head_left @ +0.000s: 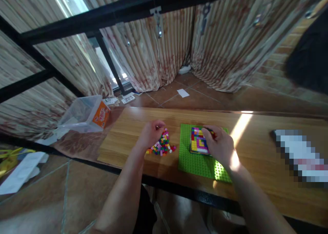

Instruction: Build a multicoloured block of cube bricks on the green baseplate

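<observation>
A green studded baseplate (185, 148) lies on the wooden table. On its upper part sits a squarish build of multicoloured toy bricks (197, 143), with yellow, purple, red and blue on top. My right hand (219, 145) is over the build's right side, thumb and fingers bent together at its top; whatever is between them is hidden. Left of the baseplate is a loose pile of small coloured toy bricks (162, 145). At the pile's upper left edge is my left hand (151, 134), its fingers curled closed. I cannot make out what it holds.
A phone-like dark-edged object (302, 155), its face pixelated, lies on the table's right. A clear plastic bin (82, 114) with an orange label stands on the floor beyond the table's left end. Behind are curtains (159, 56) and a black metal frame (115, 18).
</observation>
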The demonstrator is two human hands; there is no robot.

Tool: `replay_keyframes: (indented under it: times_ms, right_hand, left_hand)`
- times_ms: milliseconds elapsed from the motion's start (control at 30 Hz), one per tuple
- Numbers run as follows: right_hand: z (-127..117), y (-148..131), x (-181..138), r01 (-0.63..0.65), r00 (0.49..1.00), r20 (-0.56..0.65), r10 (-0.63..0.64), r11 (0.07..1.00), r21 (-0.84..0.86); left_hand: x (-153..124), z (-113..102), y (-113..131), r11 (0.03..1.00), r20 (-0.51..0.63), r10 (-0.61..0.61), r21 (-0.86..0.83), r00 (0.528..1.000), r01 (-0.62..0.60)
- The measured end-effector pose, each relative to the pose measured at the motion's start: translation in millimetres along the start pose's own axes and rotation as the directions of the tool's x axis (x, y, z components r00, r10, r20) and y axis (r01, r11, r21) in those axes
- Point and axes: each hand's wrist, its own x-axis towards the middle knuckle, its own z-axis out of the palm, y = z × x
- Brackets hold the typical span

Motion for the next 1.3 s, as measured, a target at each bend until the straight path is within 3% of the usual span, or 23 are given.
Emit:
replay_keyframes:
  times_ms: [100,267,567,933,1300]
  right_hand:
    - [0,1,1,-0.015,1.0,0.013,0.015,1.0,-0.007]
    - [-3,-1,0,-0.044,0.998,0.032,0.045,0.999,-0.022]
    - [-4,-1,1,-0.076,0.996,0.047,0.078,0.996,-0.045]
    - [-5,-2,1,-0.033,0.998,0.043,0.035,0.999,-0.032]
    - [-2,0,1,-0.013,0.999,0.039,0.013,1.0,-0.012]
  left_hand:
    - [-4,-6,-2,0.983,0.091,0.043,0.176,0.995,-0.059]
    - [-7,5,-2,0.922,0.152,0.062,0.37,0.986,-0.115]
    - [0,17,-2,0.835,0.097,0.037,0.544,0.995,-0.084]
    - [3,30,5,0.775,0.072,-0.062,0.632,0.996,0.003]
    - [-1,21,8,0.791,0.135,-0.007,0.607,0.991,-0.077]
